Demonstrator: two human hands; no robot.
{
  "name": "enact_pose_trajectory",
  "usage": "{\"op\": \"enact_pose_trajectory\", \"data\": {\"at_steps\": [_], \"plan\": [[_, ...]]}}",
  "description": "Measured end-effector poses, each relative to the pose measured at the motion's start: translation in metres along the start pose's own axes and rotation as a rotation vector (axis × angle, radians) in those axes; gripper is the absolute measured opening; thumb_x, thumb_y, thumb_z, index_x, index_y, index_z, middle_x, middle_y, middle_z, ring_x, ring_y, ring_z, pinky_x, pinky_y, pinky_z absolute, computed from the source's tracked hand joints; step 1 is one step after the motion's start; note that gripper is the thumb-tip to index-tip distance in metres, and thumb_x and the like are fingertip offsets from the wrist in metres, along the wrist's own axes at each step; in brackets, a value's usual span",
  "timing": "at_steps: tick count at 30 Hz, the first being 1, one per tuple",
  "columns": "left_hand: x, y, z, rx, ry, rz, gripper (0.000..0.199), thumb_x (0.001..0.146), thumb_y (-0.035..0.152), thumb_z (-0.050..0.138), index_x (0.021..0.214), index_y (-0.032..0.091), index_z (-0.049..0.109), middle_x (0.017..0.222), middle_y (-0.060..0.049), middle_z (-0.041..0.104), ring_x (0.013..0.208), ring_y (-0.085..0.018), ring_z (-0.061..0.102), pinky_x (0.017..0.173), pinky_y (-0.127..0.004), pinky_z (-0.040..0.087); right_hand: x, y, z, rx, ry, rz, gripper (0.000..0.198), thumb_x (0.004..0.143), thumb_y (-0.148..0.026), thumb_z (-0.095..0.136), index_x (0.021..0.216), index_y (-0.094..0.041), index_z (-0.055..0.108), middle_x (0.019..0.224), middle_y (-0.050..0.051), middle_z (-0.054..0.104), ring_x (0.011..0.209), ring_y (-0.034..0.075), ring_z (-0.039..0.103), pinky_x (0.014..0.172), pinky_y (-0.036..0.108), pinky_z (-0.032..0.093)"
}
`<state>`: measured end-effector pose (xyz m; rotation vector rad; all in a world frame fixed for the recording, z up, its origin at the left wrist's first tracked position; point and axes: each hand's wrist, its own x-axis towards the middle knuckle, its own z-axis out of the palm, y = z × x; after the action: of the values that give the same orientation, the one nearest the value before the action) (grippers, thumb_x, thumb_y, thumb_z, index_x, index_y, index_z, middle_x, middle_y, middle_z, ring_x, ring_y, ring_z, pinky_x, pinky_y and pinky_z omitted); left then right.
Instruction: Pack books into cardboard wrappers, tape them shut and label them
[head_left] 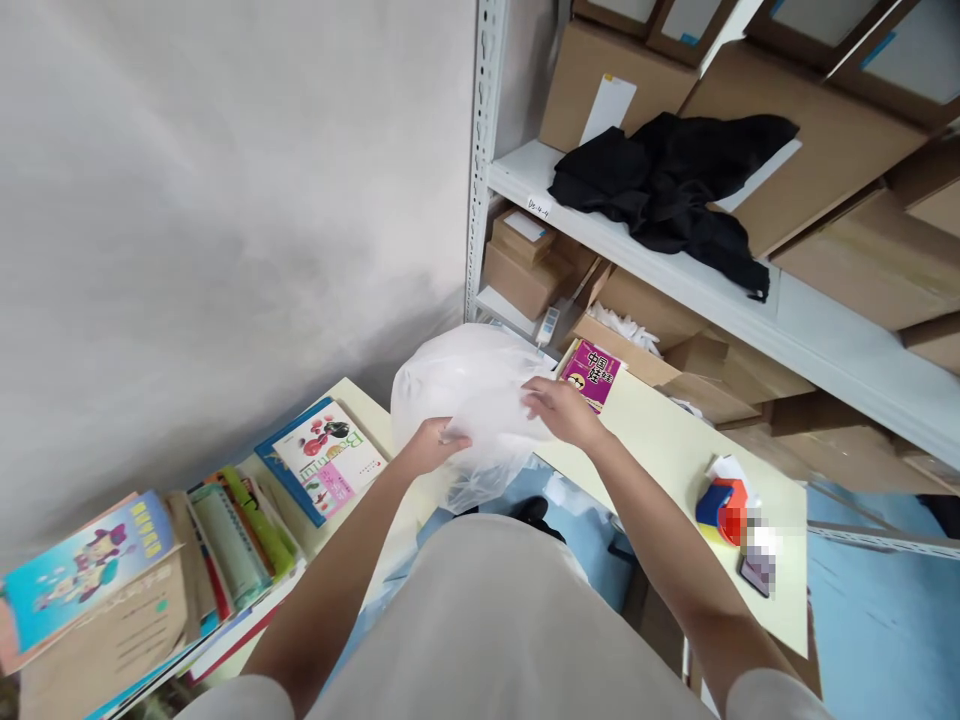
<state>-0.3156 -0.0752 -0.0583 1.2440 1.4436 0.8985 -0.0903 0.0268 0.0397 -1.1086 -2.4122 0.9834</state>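
Note:
A puffed-out, whitish translucent plastic bag [457,375] fills the space in front of my body, between two pale tables. My left hand [435,446] grips its near side, thumb and fingers closed on the thin film. On the bag's right side, my right hand [559,408] pinches the film with bent fingers. Whatever the bag may contain cannot be made out. Just beyond my right hand lies a purple book [591,374] with large printed characters.
Books [330,455] and a stack of booklets [97,570] lie on the left table. On the right table [660,440] are a red-and-blue object [721,510] and a phone [757,572]. Metal shelving [810,315] with cardboard boxes and black cloth [667,180] stands behind; a wall is left.

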Motion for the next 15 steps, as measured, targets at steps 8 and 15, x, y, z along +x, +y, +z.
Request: {"op": "enact_pose_trajectory", "data": {"at_steps": [8, 15], "plan": [[-0.004, 0.006, -0.031, -0.108, 0.245, -0.035, 0.031, 0.076, 0.047, 0.06, 0.068, 0.017, 0.058, 0.053, 0.005, 0.052, 0.039, -0.007, 0.043, 0.038, -0.02, 0.037, -0.004, 0.035, -0.013, 0.292, 0.337, 0.281, 0.027, 0.083, -0.041, 0.05, 0.068, -0.019, 0.055, 0.057, -0.003, 0.058, 0.037, 0.009, 0.043, 0.038, 0.023, 0.035], [-0.014, 0.011, -0.012, 0.084, -0.29, 0.103, 0.028, 0.078, 0.042, 0.06, 0.091, 0.022, 0.071, 0.097, -0.005, 0.072, 0.089, -0.02, 0.067, 0.08, -0.029, 0.052, -0.055, 0.078, -0.034, 0.058, -0.254, 0.239, 0.013, 0.067, -0.016, 0.061, 0.076, -0.02, 0.069, 0.082, 0.005, 0.072, 0.079, 0.023, 0.067, 0.069, 0.033, 0.052]]}}
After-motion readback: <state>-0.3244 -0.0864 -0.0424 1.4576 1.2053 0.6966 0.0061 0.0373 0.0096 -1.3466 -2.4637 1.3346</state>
